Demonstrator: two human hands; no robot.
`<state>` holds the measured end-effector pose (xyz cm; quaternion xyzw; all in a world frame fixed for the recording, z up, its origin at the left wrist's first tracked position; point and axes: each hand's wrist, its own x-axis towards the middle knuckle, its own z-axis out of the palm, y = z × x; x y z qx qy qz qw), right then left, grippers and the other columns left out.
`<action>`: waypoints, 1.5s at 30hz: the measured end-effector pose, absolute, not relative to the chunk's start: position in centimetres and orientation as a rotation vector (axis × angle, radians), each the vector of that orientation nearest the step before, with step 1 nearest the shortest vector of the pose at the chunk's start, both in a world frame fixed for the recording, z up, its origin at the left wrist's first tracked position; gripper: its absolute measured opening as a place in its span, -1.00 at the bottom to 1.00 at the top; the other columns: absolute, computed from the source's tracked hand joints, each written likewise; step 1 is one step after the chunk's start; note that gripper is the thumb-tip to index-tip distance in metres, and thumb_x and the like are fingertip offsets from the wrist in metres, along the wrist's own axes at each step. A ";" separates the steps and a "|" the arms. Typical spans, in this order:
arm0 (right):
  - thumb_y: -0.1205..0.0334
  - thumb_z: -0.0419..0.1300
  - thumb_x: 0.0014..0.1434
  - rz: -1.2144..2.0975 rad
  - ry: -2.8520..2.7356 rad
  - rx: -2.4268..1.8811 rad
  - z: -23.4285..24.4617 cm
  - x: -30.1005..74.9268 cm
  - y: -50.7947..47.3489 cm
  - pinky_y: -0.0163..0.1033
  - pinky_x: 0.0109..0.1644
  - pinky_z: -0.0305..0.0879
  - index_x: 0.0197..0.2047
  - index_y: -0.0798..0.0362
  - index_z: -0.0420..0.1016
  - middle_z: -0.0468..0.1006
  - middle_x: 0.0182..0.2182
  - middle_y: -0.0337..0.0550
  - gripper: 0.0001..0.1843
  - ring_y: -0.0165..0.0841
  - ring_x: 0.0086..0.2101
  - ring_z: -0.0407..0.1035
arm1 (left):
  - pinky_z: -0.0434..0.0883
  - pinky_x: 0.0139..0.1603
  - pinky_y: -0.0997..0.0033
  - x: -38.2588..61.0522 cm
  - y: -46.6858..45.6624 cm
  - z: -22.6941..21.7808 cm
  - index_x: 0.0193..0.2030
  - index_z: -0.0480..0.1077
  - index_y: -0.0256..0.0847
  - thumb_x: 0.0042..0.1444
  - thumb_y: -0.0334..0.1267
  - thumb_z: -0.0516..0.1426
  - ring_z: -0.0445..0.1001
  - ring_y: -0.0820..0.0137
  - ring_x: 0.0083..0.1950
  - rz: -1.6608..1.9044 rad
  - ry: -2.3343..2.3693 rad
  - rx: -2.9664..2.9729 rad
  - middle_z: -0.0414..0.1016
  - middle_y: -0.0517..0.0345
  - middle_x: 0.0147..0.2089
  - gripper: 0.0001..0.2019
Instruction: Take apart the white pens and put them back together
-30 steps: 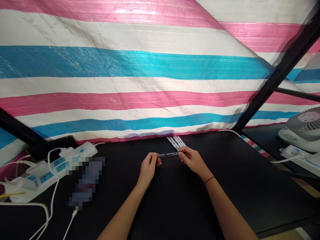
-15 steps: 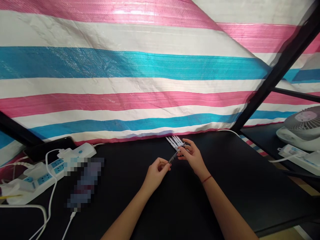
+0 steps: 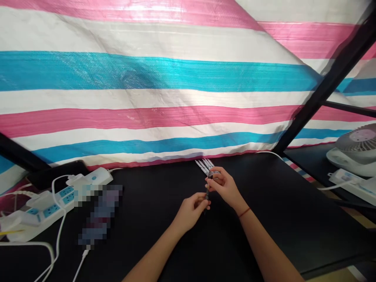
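Between my two hands is a slim dark pen (image 3: 207,192), held nearly upright over the black table. Its lower part is pinched by my left hand (image 3: 192,210), with the dark tip showing just below the fingers. Higher up, the fingers of my right hand (image 3: 225,186) close around its upper end. Just behind the right hand, several thin white pen-like sticks (image 3: 202,167) lie side by side on the table, their near ends partly covered by that hand.
To the left are a white power strip (image 3: 63,203) with plugs and cables, and a blurred-out flat device (image 3: 100,215) on a white cable. A black frame post (image 3: 320,94) and a fan (image 3: 357,147) stand at right. Striped sheeting (image 3: 164,117) hangs behind the black table (image 3: 264,219).
The pen has turned from slanting to nearly upright. My left hand has moved slightly right and nearer to me; the right hand still grips the upper end.
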<state>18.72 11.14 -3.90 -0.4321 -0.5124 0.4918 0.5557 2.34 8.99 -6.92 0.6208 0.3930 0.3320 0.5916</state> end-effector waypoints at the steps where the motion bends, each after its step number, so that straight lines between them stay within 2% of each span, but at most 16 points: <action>1: 0.09 0.31 -0.03 1.163 -1.220 -1.018 -3.8 18.7 11.1 -0.26 -0.41 0.45 -0.15 0.00 0.29 0.44 -0.47 -0.31 -0.60 -0.33 -0.43 0.48 | 0.43 -0.12 0.31 2.4 8.9 -6.9 -0.03 0.38 -0.24 0.15 -0.14 0.08 0.54 0.31 -0.20 0.766 0.917 1.452 0.56 0.01 -0.17 -0.69; 6: 0.05 0.31 -0.03 1.167 -1.203 -1.041 -3.8 18.6 11.0 -0.27 -0.43 0.46 -0.10 -0.01 0.28 0.45 -0.43 -0.28 -0.54 -0.30 -0.42 0.50 | 0.43 -0.18 0.34 2.4 8.8 -6.6 -0.04 0.38 -0.24 0.16 -0.14 0.07 0.54 0.32 -0.22 0.763 0.926 1.467 0.56 0.03 -0.19 -0.70; 19: 0.06 0.29 0.00 1.184 -1.231 -1.038 -3.9 18.8 11.0 -0.23 -0.44 0.47 -0.08 0.00 0.28 0.45 -0.39 -0.25 -0.55 -0.26 -0.38 0.51 | 0.43 -0.18 0.34 2.4 8.7 -6.1 -0.06 0.38 -0.23 0.16 -0.16 0.06 0.53 0.33 -0.23 0.754 0.925 1.494 0.55 0.03 -0.19 -0.73; 23: 0.07 0.29 0.01 1.189 -1.254 -1.028 -3.9 18.8 11.1 -0.25 -0.43 0.47 -0.11 0.01 0.30 0.44 -0.41 -0.26 -0.59 -0.27 -0.38 0.51 | 0.42 -0.18 0.34 2.4 8.7 -6.2 -0.08 0.39 -0.22 0.17 -0.17 0.05 0.52 0.36 -0.26 0.755 0.926 1.529 0.55 0.07 -0.23 -0.74; 33: 0.04 0.29 0.00 1.159 -1.240 -1.050 -4.1 18.9 11.2 -0.25 -0.46 0.47 -0.07 0.00 0.28 0.42 -0.43 -0.27 -0.53 -0.25 -0.39 0.52 | 0.43 -0.21 0.35 2.5 8.8 -6.3 -0.08 0.38 -0.24 0.16 -0.15 0.06 0.52 0.35 -0.27 0.764 0.932 1.485 0.54 0.05 -0.23 -0.73; 37: 0.07 0.29 0.00 1.179 -1.257 -1.031 -4.2 18.9 11.3 -0.25 -0.45 0.47 -0.12 0.00 0.29 0.40 -0.46 -0.30 -0.59 -0.26 -0.40 0.52 | 0.43 -0.22 0.36 2.5 8.7 -6.2 -0.09 0.39 -0.23 0.15 -0.15 0.06 0.52 0.35 -0.27 0.756 0.930 1.493 0.54 0.06 -0.25 -0.74; 45: 0.05 0.29 -0.01 1.170 -1.243 -1.032 -4.2 18.7 11.3 -0.25 -0.45 0.45 -0.13 -0.01 0.28 0.44 -0.43 -0.28 -0.58 -0.26 -0.41 0.52 | 0.43 -0.21 0.35 2.5 8.8 -6.3 -0.11 0.40 -0.21 0.14 -0.13 0.07 0.53 0.35 -0.27 0.768 0.947 1.500 0.55 0.08 -0.25 -0.74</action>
